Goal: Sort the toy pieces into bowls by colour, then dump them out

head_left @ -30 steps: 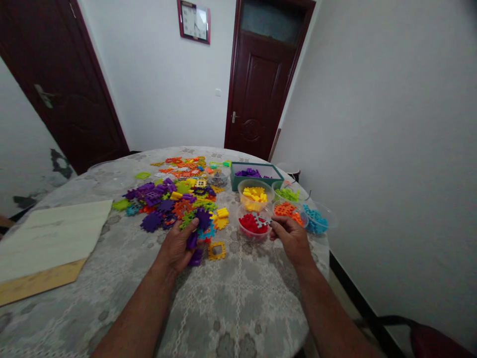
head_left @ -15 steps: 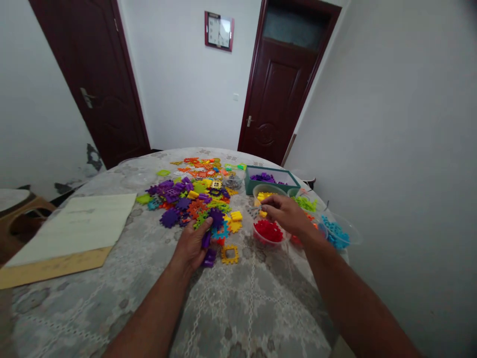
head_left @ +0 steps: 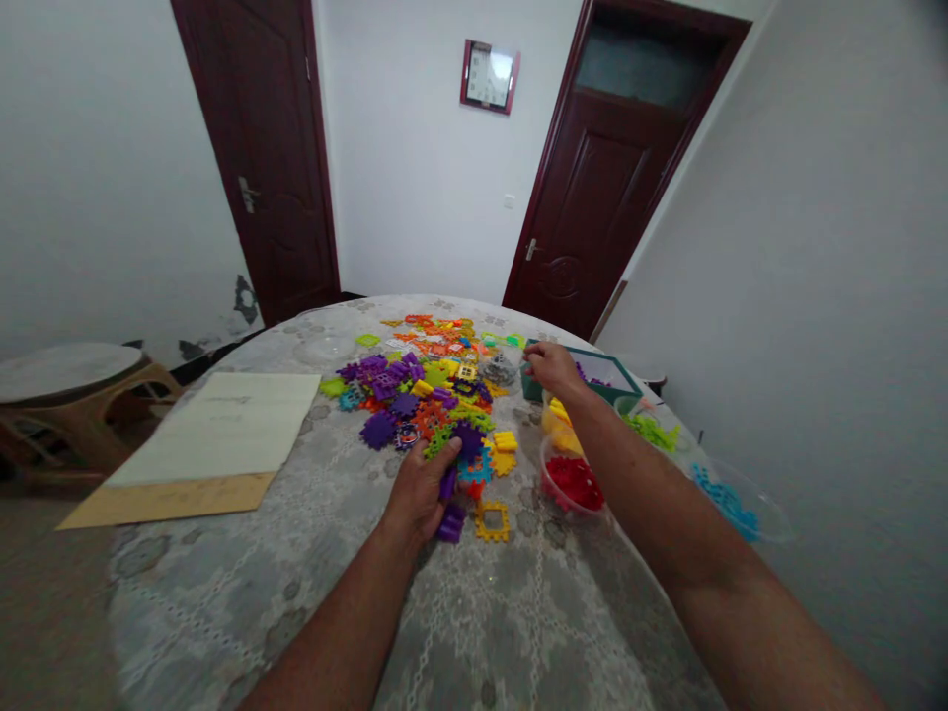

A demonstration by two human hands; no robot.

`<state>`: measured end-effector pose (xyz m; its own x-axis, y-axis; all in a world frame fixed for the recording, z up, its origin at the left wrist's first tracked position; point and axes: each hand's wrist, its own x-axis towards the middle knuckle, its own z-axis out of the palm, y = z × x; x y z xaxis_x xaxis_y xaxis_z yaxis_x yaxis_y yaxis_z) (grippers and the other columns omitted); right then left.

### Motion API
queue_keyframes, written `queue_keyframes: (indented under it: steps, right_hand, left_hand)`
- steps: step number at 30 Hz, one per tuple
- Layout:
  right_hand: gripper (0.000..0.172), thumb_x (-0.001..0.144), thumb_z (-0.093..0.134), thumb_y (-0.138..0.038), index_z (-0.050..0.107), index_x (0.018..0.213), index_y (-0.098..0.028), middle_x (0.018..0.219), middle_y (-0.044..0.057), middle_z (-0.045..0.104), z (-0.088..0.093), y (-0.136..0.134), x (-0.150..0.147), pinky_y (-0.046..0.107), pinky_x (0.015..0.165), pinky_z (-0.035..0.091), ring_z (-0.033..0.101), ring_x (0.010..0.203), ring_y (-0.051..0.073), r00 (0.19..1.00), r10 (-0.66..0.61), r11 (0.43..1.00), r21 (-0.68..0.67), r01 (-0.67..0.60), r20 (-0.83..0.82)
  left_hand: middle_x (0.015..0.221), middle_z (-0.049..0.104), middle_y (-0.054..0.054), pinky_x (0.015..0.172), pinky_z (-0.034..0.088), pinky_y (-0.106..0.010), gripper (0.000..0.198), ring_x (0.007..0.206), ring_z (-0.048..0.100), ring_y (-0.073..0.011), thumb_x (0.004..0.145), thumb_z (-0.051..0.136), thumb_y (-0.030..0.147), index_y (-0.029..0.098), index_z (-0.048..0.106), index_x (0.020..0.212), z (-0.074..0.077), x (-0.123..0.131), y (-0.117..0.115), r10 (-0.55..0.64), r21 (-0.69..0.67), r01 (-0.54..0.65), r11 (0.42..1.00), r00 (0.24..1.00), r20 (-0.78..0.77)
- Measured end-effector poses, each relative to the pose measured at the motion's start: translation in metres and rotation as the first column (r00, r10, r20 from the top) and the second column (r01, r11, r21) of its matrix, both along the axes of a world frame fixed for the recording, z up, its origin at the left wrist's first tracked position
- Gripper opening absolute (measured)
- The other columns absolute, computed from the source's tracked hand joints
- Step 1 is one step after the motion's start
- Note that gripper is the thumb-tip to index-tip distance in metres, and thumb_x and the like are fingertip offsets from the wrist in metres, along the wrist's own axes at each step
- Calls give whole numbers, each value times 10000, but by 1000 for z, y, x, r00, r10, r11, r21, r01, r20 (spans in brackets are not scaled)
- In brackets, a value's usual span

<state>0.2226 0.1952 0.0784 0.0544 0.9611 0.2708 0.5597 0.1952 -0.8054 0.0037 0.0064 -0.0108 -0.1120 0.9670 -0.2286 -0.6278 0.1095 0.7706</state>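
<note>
A heap of coloured plastic building pieces [head_left: 422,390] lies in the middle of the round table [head_left: 222,592]. My left hand [head_left: 419,491] rests at the near edge of the heap, closed on several purple pieces [head_left: 448,504]. My right hand [head_left: 549,367] reaches far across, fingers pinched, between a small clear bowl of grey pieces [head_left: 501,370] and the green box [head_left: 619,375]. Whether it still holds a small piece I cannot tell. Under my right forearm stand the yellow-piece bowl [head_left: 552,420] and the red-piece bowl [head_left: 574,486].
A yellow square frame piece [head_left: 493,520] lies by my left hand. Bowls of green pieces [head_left: 652,430] and blue pieces [head_left: 730,504] stand at the right table edge. A white sheet on cardboard [head_left: 214,430] lies left. A low wooden stool [head_left: 66,390] stands beyond the table.
My right hand moved from the red bowl, carrying a grey piece, away toward the far bowl beside the green box. My left hand stayed on the purple pieces. The view swung left.
</note>
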Motion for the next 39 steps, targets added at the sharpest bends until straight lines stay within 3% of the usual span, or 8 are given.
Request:
queue_keyframes:
  steps: [4, 8, 12, 21, 29, 39]
  right_hand:
    - [132, 877, 714, -245, 801, 948, -175, 724, 33, 756, -6, -51, -10, 210, 524, 489, 689, 590, 149, 981, 190, 980, -67, -188, 27]
    - [185, 887, 759, -349, 820, 997, -213, 823, 40, 785, -13, -115, -25, 227, 530, 494, 690, 631, 162, 878, 472, 880, -107, -464, 77]
    - [198, 890, 741, -311, 799, 1061, -229, 859, 16, 771, -26, -153, -41, 234, 591, 489, 670, 697, 160, 876, 467, 884, -43, -465, 125]
    - [130, 919, 639, -307, 708, 992, -224, 895, 7, 741, -48, -156, -51, 290, 732, 511, 675, 816, 187, 975, 220, 974, 65, -219, -11]
    - [88, 911, 642, -304, 673, 956, -235, 859, -15, 721, -50, -162, -52, 285, 727, 507, 665, 809, 185, 979, 197, 980, 42, -195, -56]
    - [171, 873, 651, -370, 701, 948, -225, 885, 16, 754, -50, -165, -45, 297, 741, 560, 701, 828, 201, 943, 205, 977, -9, -215, -261]
  left_hand:
    - [1056, 772, -69, 443, 604, -265, 549, 672, 738, -178, 770, 924, 323, 201, 612, 1205, -3, 1, 0, -13, 20, 13, 1000, 1000, -5]
    - [1053, 783, -91, 471, 609, -271, 583, 673, 749, -195, 744, 941, 314, 191, 617, 1213, -3, 4, -1, -29, 38, 28, 999, 1000, 13]
    - [1034, 786, -90, 487, 615, -270, 583, 682, 753, -198, 735, 942, 288, 184, 626, 1213, 1, 4, -4, -49, 77, 49, 996, 999, 0]
    - [990, 764, -61, 437, 569, -228, 590, 615, 714, -158, 716, 946, 280, 207, 630, 1209, 0, 3, -4, -139, 86, 144, 986, 989, -57]
    - [981, 746, -34, 476, 597, -239, 524, 631, 707, -147, 732, 933, 268, 216, 639, 1163, -2, 2, -1, -145, 113, 158, 981, 983, -115]
    - [1014, 760, -50, 466, 590, -236, 559, 660, 727, -165, 700, 926, 226, 212, 609, 1160, 3, 5, -6, -129, 100, 132, 986, 991, -32]
